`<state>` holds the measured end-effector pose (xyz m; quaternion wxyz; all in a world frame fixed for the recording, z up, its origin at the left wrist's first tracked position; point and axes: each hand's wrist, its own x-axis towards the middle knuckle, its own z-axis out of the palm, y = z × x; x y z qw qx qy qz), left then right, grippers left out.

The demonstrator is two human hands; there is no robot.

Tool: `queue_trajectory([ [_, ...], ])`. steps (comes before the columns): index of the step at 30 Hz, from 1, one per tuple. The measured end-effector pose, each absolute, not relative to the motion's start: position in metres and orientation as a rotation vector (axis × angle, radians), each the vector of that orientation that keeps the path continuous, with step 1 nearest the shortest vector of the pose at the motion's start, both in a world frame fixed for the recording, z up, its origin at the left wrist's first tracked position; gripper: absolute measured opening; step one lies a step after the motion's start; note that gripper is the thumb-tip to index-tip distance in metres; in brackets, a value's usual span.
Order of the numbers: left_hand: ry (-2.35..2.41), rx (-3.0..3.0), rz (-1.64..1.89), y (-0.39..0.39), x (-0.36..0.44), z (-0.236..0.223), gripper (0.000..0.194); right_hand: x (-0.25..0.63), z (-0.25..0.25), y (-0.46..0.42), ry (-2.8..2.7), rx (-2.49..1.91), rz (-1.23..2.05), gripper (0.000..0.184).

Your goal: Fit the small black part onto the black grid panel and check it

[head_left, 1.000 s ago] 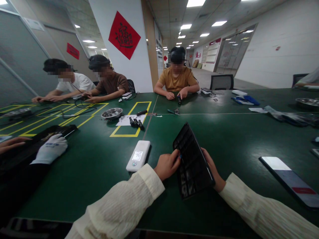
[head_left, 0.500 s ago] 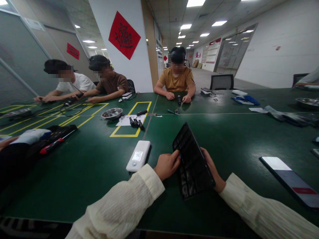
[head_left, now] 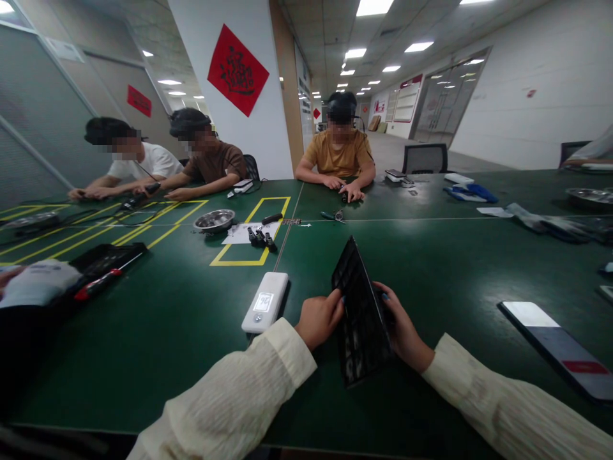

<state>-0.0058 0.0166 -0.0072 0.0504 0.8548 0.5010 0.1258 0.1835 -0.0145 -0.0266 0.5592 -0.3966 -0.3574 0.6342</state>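
A thin black tablet (head_left: 361,326) with a glossy face that mirrors the ceiling lights stands steeply tilted just above or on the table. My left hand (head_left: 322,318) pinches its left side, fingers curled in at the edge. Behind the opposite side, my right hand (head_left: 405,327) grips it, the thumb near the edge and the other fingers partly hidden. A white power bank (head_left: 266,302) with a lit number display lies left of my left hand.
On the green table (head_left: 460,268) are a phone (head_left: 558,348) at right, a metal bowl (head_left: 214,220), black cylindrical parts (head_left: 262,238) on paper, and pliers (head_left: 332,217). A neighbour's gloved hand (head_left: 43,281), a black tray (head_left: 108,259) and a red screwdriver (head_left: 98,284) are at left. Co-workers sit opposite.
The tablet has turned more edge-on, and my right hand has shifted slightly left with it. My left hand keeps its hold. At left, the neighbour's gloved hand has drawn back from the screwdriver.
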Motion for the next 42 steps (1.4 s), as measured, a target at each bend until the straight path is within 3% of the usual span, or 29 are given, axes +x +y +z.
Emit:
queue_trajectory([
  [8,1.539,2.575,0.421,0.016,-0.006,-0.008,0.042,0.184,-0.031,-0.011,-0.680,-0.936,1.649,0.035],
  [16,1.479,2.579,0.621,0.018,-0.008,-0.014,0.053,0.186,-0.038,-0.009,-0.804,-0.997,1.544,0.035],
  [26,1.325,2.651,0.682,0.013,-0.010,-0.007,0.034,0.184,-0.030,-0.012,-0.816,-1.033,1.503,0.030],
  [35,1.334,2.591,0.599,0.015,-0.009,-0.008,0.047,0.184,-0.026,-0.011,-0.812,-1.065,1.470,0.030],
  [42,1.514,2.563,0.540,0.015,-0.007,-0.010,0.034,0.182,-0.020,-0.014,-0.845,-1.076,1.460,0.036],
])
